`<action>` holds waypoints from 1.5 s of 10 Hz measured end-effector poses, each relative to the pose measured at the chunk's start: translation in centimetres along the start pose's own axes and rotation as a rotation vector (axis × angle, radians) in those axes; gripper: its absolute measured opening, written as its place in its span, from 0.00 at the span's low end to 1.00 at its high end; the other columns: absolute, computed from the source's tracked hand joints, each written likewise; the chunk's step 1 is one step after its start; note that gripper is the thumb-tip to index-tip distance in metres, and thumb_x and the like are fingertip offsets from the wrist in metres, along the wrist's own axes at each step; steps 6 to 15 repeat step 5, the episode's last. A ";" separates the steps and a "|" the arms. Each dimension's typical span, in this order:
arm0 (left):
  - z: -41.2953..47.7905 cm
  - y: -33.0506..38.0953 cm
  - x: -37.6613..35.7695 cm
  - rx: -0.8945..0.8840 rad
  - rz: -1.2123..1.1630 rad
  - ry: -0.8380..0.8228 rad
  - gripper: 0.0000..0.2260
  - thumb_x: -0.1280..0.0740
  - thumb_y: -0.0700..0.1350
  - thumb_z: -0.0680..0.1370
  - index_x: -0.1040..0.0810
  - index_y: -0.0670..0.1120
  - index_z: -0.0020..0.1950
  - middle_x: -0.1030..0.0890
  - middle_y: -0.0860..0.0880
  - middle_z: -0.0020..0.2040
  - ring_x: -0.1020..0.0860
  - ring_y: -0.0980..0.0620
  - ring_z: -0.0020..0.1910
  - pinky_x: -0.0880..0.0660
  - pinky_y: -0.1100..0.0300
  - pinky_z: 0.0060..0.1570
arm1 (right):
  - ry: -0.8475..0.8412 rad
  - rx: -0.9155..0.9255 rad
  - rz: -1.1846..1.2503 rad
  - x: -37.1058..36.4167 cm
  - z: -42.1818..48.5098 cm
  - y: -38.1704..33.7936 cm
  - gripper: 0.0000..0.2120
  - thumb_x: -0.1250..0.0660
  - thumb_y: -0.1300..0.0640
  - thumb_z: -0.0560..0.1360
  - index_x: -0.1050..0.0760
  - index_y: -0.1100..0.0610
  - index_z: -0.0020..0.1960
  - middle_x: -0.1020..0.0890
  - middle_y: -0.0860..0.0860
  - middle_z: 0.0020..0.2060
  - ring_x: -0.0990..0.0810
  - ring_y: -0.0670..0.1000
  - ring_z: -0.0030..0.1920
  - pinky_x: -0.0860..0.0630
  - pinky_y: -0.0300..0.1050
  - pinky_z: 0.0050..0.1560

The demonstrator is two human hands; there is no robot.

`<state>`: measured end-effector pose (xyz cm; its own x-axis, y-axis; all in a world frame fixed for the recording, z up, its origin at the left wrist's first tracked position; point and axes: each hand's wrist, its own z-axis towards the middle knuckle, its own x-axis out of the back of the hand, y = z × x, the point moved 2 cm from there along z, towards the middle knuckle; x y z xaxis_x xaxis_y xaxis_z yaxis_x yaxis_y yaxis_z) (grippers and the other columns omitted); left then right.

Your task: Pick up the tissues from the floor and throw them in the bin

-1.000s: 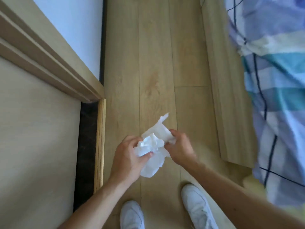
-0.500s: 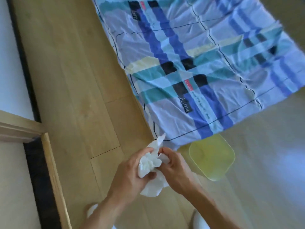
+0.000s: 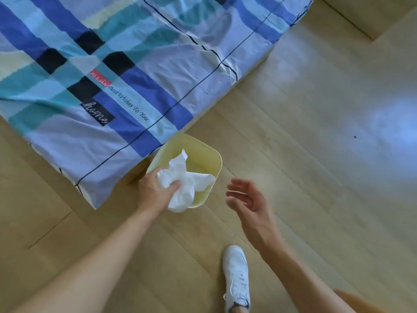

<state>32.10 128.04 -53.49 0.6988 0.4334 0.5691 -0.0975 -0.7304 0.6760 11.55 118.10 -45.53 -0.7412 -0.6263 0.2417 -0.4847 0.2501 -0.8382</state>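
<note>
A bed under a blue, teal and cream checked cover filled the upper left of the view, where half a second before the same cover had sat further off and, a second before, only a narrow strip of wooden floor by a door frame was seen. The person had turned to face the foot of the bed, one white shoe planted on the boards. A pale yellow bin, earlier a blurred shape beyond the hands, now stood on the floor tight against the bed's corner and directly below the left hand.

The right hand, which had been helping to bunch the paper, had let go and hung apart to the right of the bin, its fingers loosely spread and holding nothing. That left the tissues in the left hand alone, a sign that the carrying stage was over and only the drop seemed to remain.

The left fingers were curled and pressed into the crumpled white wad, pinching its near side, while loose ends flared up and to the right over the bin's open mouth. Nothing could be seen lying inside the bin yet.
</note>
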 end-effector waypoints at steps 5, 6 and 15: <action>5.4 0.3 -8.2 0.410 0.059 -0.055 0.38 0.27 0.57 0.72 0.39 0.47 0.76 0.32 0.43 0.74 0.27 0.43 0.65 0.25 0.44 0.63 | -0.049 -0.119 0.145 10.7 3.5 5.4 0.16 0.31 0.59 0.76 0.25 0.48 0.62 0.18 0.46 0.55 0.17 0.43 0.54 0.21 0.42 0.55; 5.4 0.3 -8.2 0.410 0.059 -0.055 0.38 0.27 0.57 0.72 0.39 0.47 0.76 0.32 0.43 0.74 0.27 0.43 0.65 0.25 0.44 0.63 | -0.049 -0.119 0.145 10.7 3.5 5.4 0.16 0.31 0.59 0.76 0.25 0.48 0.62 0.18 0.46 0.55 0.17 0.43 0.54 0.21 0.42 0.55; 5.4 0.3 -8.2 0.410 0.059 -0.055 0.38 0.27 0.57 0.72 0.39 0.47 0.76 0.32 0.43 0.74 0.27 0.43 0.65 0.25 0.44 0.63 | -0.049 -0.119 0.145 10.7 3.5 5.4 0.16 0.31 0.59 0.76 0.25 0.48 0.62 0.18 0.46 0.55 0.17 0.43 0.54 0.21 0.42 0.55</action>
